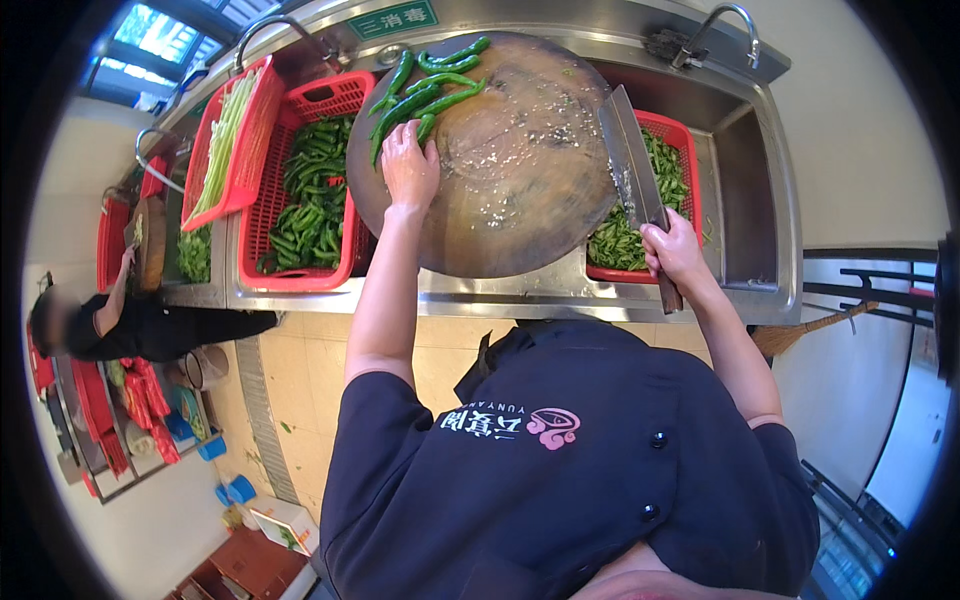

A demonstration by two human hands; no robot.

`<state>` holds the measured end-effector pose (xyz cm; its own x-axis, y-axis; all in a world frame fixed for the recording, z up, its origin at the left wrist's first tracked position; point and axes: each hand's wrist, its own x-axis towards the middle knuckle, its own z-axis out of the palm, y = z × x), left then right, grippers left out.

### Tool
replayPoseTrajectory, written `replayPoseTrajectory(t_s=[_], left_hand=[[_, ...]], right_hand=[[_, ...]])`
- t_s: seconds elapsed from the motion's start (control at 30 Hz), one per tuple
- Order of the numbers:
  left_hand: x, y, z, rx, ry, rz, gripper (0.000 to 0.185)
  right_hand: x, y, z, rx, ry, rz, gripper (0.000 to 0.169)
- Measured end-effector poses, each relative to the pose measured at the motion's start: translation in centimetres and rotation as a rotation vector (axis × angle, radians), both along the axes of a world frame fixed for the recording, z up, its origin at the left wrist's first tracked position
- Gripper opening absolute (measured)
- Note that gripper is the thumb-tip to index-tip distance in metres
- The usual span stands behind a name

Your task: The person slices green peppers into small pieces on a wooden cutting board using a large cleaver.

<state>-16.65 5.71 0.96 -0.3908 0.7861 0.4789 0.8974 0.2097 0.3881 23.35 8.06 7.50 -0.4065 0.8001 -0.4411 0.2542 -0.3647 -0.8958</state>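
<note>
A round wooden chopping block (517, 202) lies over the sink, with scattered pale seeds on its top. Several long green peppers (450, 99) lie at its upper left. My left hand (410, 166) rests at the lower end of these peppers, fingers on or beside one; whether it grips any is hidden. In my right hand (671, 247) is the wooden handle of a cleaver (634, 161), its broad blade tilted at the block's right edge. Below the blade, a red plastic basket (694, 169) in the sink holds cut green peppers (619, 241).
Left of the block, a red basket (296, 283) holds whole green peppers; another red basket (255, 150) with long pale-green stalks leans over it. Faucets (739, 19) rise behind the steel sink (787, 195). A co-worker (142, 326) stands far left at another chopping block. A broom (795, 334) is at right.
</note>
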Motion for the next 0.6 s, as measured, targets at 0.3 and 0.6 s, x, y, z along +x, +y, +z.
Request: replayPoseTrajectory(t_s=[0.3,0.6], left_hand=[[9.0,-2.0,2.8,-0.084,-0.268,-0.664,0.032],[13.9,-6.1,0.3,0.124,-0.016,-0.532,0.016]], right_hand=[[0.1,-1.8,1.7,0.001,-0.026,0.249,0.024],[-0.4,2.0,5.5,0.399,-0.363,0.844,0.044]])
